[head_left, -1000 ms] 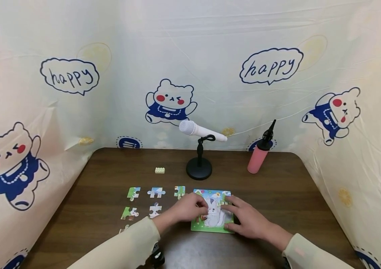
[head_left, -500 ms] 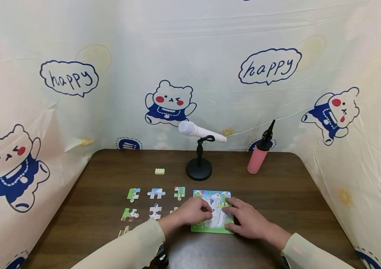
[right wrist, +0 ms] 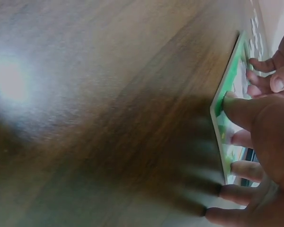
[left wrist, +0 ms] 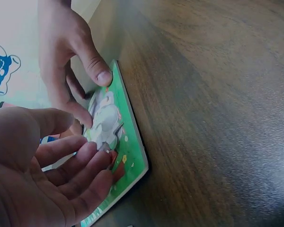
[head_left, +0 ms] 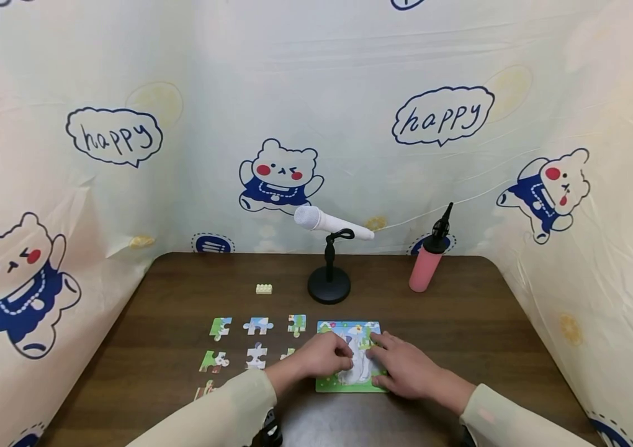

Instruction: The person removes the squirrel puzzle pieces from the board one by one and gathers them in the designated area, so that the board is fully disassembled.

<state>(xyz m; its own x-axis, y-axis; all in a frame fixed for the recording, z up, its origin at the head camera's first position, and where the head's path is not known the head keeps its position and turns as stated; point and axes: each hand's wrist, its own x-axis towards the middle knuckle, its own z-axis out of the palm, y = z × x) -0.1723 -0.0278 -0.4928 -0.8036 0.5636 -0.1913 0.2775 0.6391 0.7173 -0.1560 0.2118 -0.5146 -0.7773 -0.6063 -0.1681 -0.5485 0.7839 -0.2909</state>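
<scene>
A square jigsaw board point(head_left: 344, 387) with a green border and a pale cat picture lies flat on the table. My left hand point(head_left: 324, 355) is over its left half, fingers bent loosely. In the left wrist view, the left fingertips point(left wrist: 104, 158) touch the picture near a red-brown patch, and the thumb stays apart from them. A dark raised edge shows beside these fingertips; whether a loose piece lies under them is unclear. My right hand point(head_left: 408, 369) rests spread on the board's right side. Its thumb point(right wrist: 236, 109) presses on the green border.
Left of the board, jigsaw pieces point(head_left: 257, 326) lie in rows, some partly hidden by the left arm. Behind them sits a pale toy brick point(head_left: 264, 289). A white microphone point(head_left: 334, 222) on a black stand point(head_left: 329, 287) and a pink hand pump point(head_left: 426, 270) stand farther back.
My left hand has shifted slightly right over the board, covering the brown patch seen a second ago. The right hand keeps its place on the board. The head view has tilted up slightly.
</scene>
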